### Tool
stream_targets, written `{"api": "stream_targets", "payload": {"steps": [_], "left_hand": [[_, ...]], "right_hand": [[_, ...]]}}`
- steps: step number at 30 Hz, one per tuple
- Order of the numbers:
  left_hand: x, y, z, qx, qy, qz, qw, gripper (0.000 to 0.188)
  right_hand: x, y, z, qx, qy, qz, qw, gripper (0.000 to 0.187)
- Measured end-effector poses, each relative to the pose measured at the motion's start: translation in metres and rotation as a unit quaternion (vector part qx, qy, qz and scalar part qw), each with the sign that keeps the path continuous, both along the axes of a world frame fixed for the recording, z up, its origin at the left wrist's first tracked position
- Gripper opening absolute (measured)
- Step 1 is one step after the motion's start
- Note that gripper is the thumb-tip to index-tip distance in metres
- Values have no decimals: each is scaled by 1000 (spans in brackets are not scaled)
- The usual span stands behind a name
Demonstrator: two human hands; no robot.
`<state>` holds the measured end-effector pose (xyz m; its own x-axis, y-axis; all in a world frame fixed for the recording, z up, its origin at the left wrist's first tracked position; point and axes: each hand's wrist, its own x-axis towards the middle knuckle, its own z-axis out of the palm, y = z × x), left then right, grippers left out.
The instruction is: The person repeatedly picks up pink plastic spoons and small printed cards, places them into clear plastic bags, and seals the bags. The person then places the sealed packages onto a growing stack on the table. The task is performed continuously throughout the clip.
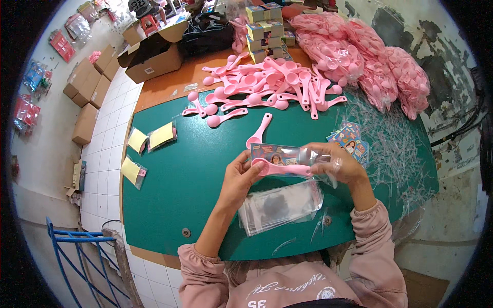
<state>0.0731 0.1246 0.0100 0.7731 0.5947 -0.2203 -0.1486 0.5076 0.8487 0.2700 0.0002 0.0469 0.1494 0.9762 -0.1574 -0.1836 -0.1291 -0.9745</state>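
1. Green counter (174, 200) spreads beneath my left hand (239, 177) and right hand (345, 163), a heap of pink scoops (277, 84) well beyond them.
2. I see the held scoop (285, 169) bridging the gap between my hands, its long axis roughly left to right: bowl at the left, handle tip at the right.
3. My left hand pinches the bowl end, thumb in front, fingers mostly hidden.
4. My right hand pinches the clear sleeve (307, 155) beside the handle tip (whether it grips the scoop too, I cannot tell).
5. Just behind the scoop sits a printed card (276, 153); stacked sleeves (280, 208) lie bodyward of both hands.
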Motion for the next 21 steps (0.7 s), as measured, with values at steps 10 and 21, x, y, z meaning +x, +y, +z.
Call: {"api": "stream_targets", "payload": {"steps": [10, 21], "left_hand": [[8, -10, -14, 158, 22, 134, 978, 46], [-4, -34, -14, -62, 75, -170, 981, 58]], "right_hand": [[-3, -6, 12, -40, -76, 42, 995, 34], [-51, -30, 3, -18, -509, 33, 860, 46]]}}
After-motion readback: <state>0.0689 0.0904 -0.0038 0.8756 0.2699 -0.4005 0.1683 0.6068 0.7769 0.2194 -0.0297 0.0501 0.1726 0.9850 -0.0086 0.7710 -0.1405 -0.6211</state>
